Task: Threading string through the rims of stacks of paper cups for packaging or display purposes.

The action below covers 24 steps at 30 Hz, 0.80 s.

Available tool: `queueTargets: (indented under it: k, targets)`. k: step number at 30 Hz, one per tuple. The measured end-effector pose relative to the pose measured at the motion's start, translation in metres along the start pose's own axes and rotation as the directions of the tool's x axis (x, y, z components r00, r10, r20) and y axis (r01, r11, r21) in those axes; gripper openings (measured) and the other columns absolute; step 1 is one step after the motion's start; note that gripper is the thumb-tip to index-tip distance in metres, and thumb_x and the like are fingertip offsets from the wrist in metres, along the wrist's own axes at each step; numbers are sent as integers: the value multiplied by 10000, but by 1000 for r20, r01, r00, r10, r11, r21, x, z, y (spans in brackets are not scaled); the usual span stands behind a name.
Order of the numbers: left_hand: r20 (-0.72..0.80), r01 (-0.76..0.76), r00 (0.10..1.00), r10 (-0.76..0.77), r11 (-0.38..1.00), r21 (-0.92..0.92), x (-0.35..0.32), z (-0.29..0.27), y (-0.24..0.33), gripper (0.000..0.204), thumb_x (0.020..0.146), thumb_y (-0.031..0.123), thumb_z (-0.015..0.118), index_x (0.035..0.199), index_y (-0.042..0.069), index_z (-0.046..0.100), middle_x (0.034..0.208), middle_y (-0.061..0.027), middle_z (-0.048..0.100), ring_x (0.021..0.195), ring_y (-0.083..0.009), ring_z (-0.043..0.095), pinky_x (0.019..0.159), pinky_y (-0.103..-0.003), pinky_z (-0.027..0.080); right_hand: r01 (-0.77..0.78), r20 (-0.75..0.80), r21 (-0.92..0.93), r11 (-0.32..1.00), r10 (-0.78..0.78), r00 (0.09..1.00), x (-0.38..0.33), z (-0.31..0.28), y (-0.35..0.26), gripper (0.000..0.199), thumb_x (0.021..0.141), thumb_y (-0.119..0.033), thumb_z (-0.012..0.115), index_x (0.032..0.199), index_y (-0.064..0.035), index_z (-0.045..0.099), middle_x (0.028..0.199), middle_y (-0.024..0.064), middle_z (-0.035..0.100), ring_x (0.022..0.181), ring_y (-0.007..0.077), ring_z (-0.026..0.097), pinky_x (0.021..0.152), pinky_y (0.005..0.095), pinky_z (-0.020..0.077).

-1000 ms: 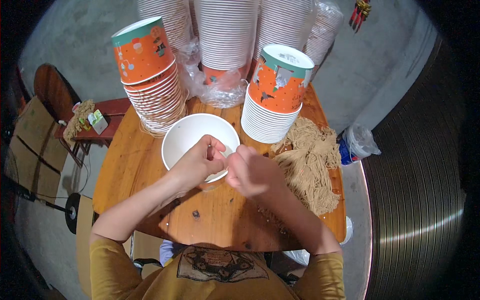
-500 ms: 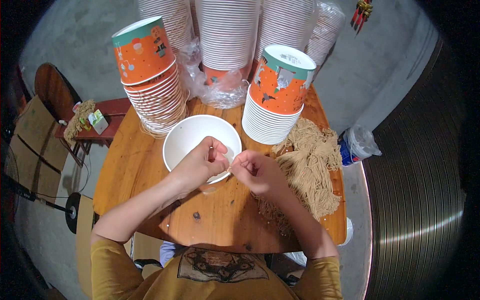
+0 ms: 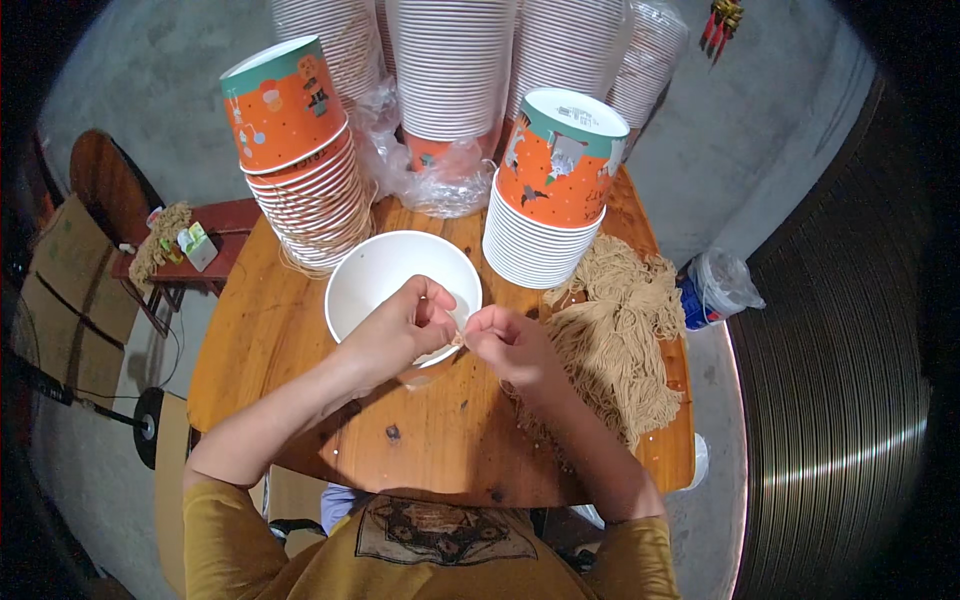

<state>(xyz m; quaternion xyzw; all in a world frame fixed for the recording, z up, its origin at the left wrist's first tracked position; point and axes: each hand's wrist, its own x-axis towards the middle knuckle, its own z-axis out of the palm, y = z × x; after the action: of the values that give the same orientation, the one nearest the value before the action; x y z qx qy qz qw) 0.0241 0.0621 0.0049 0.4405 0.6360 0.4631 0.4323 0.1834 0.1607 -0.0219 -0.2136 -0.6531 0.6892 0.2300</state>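
A white paper bucket (image 3: 357, 287) stands mouth up on the wooden table, its inside facing me. At its near right rim, my left hand (image 3: 398, 325) and my right hand (image 3: 512, 343) meet with thumbs and forefingers pinched. A small bit of tan string (image 3: 458, 341) shows between the fingertips; most of it is hidden by the fingers. Both hands are closed on this string, right beside the rim. To the right of my right hand lies a loose heap of tan strings (image 3: 620, 345).
Upside-down stacked orange paper buckets stand at left (image 3: 285, 112), with strings hanging round them, and at right (image 3: 560, 170). Behind them rise tall bagged bucket stacks (image 3: 455, 70) and crumpled clear plastic (image 3: 445, 185). The wooden table's (image 3: 440, 450) near edge is by my body.
Almost nothing differs. My right hand has shifted very slightly at the rim; both hands keep their pinch on the string and the bucket stays in place.
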Motion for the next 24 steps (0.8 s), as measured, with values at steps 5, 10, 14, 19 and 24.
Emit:
queueTargets:
  k: [5,10,14,19,24]
  targets:
    - [42,45,998,-39,986,-158,1,-2,1,276,850,13,609,1090,23,474,895,-29,552,842,-95,534,758,-225,448,168,25,-99,981,-166,986,-7,-7,10,110,841,0,579,933,-50,542,694,-71,457,630,15,418,557,178,336]
    - [42,67,997,-60,983,-169,0,-3,4,279,850,21,614,1091,26,473,892,-27,551,837,-93,533,748,-227,448,252,-44,-315,915,-279,959,-16,2,1,166,816,27,580,945,-61,524,733,-1,486,648,84,517,569,236,424]
    - [19,42,999,-39,985,-168,0,0,3,272,855,42,624,1080,35,472,881,-13,540,819,-82,517,724,-217,438,470,12,-614,634,-588,809,-16,5,-4,222,767,25,631,938,-70,524,816,74,526,683,218,604,584,328,499]
    - [9,17,1000,-17,993,-120,-2,2,6,277,850,7,633,1071,55,473,868,1,541,812,-78,529,745,-217,450,543,92,-734,409,-731,676,-10,5,2,243,709,26,682,893,-74,557,777,67,558,567,199,546,508,299,460]
    - [10,1,1000,0,996,-94,-3,1,6,285,855,-3,624,1082,55,461,860,-4,540,798,-78,526,726,-211,445,506,241,-852,137,-754,610,-14,6,6,258,692,5,698,883,-85,549,721,51,562,605,208,597,511,310,485]
